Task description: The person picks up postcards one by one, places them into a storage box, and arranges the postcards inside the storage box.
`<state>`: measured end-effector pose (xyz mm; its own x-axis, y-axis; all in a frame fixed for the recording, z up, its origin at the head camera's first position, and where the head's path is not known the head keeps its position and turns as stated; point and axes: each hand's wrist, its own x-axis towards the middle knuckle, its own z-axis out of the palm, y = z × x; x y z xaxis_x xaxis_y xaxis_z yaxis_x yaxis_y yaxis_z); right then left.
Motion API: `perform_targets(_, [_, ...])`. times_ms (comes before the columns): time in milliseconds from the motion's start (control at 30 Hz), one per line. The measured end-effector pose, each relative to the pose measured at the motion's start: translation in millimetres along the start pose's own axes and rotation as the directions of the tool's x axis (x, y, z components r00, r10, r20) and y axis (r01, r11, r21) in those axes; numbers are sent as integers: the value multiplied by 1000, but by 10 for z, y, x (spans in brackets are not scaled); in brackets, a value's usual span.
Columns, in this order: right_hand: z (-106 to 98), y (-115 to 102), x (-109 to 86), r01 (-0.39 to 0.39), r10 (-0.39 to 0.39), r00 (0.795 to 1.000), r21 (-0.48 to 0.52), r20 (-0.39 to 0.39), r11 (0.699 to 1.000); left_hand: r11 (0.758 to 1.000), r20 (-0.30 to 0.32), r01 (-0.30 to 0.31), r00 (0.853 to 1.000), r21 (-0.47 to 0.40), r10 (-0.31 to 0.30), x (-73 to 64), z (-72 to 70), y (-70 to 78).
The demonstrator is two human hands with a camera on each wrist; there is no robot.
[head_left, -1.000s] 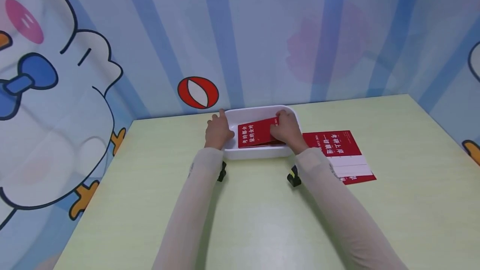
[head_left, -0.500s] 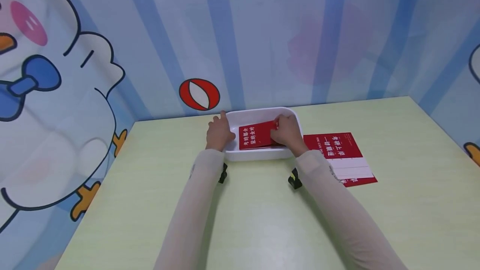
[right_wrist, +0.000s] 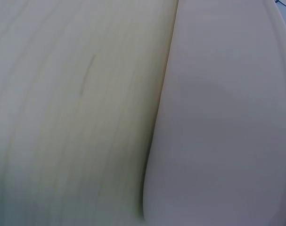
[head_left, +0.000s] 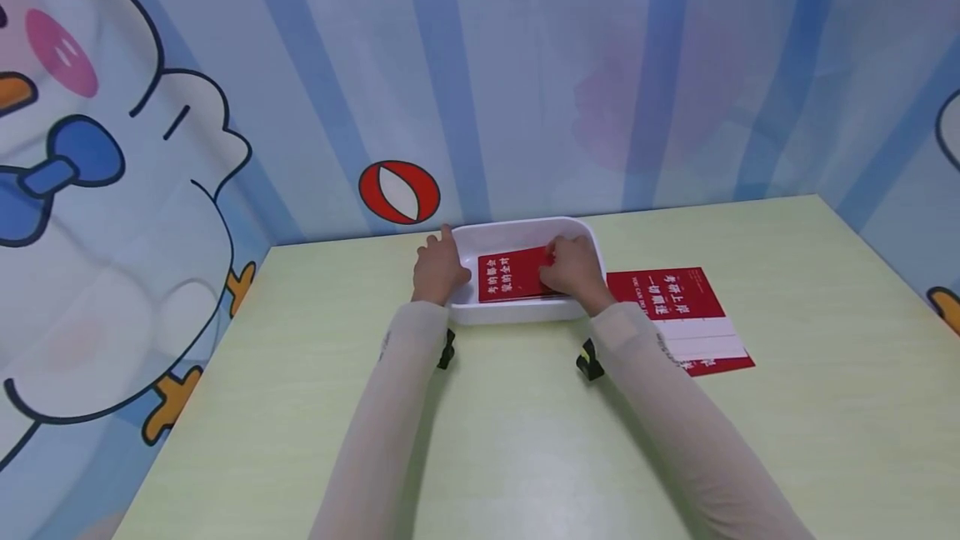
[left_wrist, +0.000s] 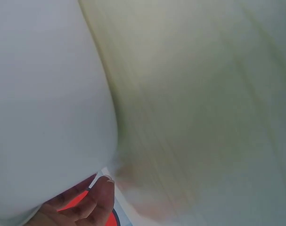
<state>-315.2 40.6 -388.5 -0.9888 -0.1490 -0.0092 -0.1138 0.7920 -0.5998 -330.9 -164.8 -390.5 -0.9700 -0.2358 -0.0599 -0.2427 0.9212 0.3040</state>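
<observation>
A white plastic tray stands at the back of the table against the wall. My left hand grips its left rim, thumb inside and fingers outside; in the left wrist view, fingertips show below the tray wall. Inside the tray lies a red card with white writing, apparently on top of another one. My right hand reaches over the tray's right end and pinches the card's right edge, its fingertips partly hidden. The right wrist view shows only tray wall and table, no hand.
Just right of the tray, more red printed cards lie on the pale table, with a white band across them; the right sleeve covers part. A cartoon-printed wall rises directly behind the table.
The red card in the tray has turned slightly and sits straighter and lower, with its right end pulled down by my right hand. My left hand keeps its place on the rim.
</observation>
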Motion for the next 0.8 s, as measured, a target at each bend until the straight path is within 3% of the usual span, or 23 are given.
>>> perform_targets(267, [-8, -11, -17, -39, 38, 999, 35, 28, 999, 1000, -10, -5, 1000, -3, 5, -9, 13, 9])
perform_targets(800, [-13, -27, -29, -17, 17, 1000, -12, 9, 1000, 1000, -19, 1, 1000, -2, -1, -35, 3, 18])
